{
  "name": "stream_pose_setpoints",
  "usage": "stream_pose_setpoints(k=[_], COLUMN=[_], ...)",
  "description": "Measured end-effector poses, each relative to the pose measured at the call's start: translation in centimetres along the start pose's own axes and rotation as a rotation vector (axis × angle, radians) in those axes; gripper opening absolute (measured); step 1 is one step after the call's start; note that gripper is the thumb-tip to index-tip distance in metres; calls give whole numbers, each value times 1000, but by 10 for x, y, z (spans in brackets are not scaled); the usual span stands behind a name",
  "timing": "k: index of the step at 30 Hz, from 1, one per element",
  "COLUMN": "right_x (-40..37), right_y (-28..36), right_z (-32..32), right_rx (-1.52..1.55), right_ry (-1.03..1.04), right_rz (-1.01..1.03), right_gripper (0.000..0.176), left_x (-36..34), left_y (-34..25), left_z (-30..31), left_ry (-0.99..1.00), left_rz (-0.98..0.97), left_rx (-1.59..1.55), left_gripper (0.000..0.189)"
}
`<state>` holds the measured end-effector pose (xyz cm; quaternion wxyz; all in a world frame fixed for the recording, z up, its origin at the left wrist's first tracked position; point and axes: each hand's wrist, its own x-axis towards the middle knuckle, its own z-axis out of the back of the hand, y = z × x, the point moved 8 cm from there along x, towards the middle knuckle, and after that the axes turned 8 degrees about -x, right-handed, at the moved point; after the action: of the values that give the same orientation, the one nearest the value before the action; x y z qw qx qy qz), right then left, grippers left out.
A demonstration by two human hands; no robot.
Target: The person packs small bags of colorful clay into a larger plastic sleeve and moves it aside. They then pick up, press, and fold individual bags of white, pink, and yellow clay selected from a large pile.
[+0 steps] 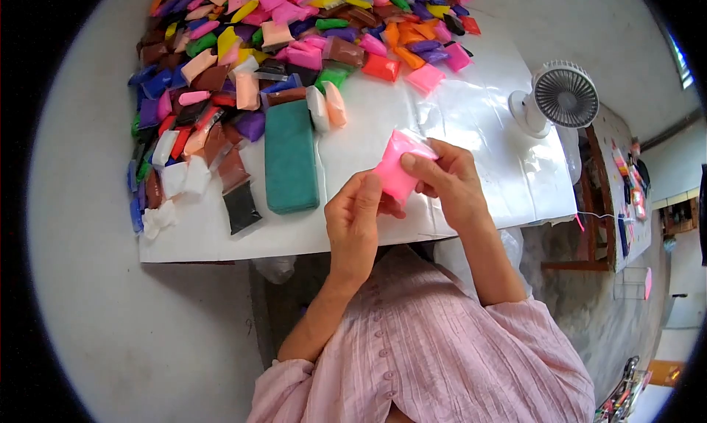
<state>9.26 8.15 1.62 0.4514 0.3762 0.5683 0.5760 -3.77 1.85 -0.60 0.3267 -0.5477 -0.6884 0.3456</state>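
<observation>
A bright pink packet (395, 175), a small clear bag of what looks like soft modelling clay, is held above the front of the white table. My right hand (455, 181) grips its upper right side, with the thumb pressed on its face. At its lower left edge, my left hand (356, 215) closes on the packet, some of its fingers hidden behind it. A green rectangular case (290, 158) lies just left of my hands. Beside the case's upper right corner rest a white packet (317, 109) and a peach packet (335, 104).
Many coloured packets (294, 36) are heaped over the back and left of the white table (353, 154). Toward the right edge stands a small white fan (565, 94). A dark packet (241, 208) lies near the front left. Another table (633, 239) with items on it is farther right.
</observation>
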Motion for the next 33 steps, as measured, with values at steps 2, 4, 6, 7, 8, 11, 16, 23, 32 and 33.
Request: stream_pose_setpoints(k=[2, 4, 6, 7, 8, 11, 16, 23, 32, 33], right_x=[3, 5, 6, 8, 9, 11, 4, -35, -39, -39], right_y=[-3, -7, -10, -13, -16, -23, -4, 36, 33, 32], right_z=[3, 5, 4, 4, 3, 1, 26, 8, -4, -4], right_rx=[94, 136, 139, 147, 154, 122, -331, -911, -1137, -1139], right_ry=[-9, 42, 32, 63, 94, 157, -204, -91, -15, -6], right_rz=[-40, -73, -81, -87, -93, -168, 129, 584, 724, 729], right_gripper=[20, 19, 21, 22, 23, 27, 31, 21, 19, 19], left_x=[-1, -5, -6, -7, -8, -8, -8, -5, -4, -3], left_y=[-5, -16, -19, -21, -25, -35, -33, -27, -23, -23], left_z=[0, 0, -2, -3, -5, -11, -15, -16, -14, -14], left_ry=[24, -9, 29, 47, 64, 90, 98, 93, 174, 184], left_rz=[-32, -115, -220, -272, -325, -473, -507, -520, -498, -512], left_rx=[114, 230, 372, 442, 511, 704, 773, 796, 800, 824], left_gripper=[23, 20, 18, 16, 16, 12, 6, 6, 7, 7])
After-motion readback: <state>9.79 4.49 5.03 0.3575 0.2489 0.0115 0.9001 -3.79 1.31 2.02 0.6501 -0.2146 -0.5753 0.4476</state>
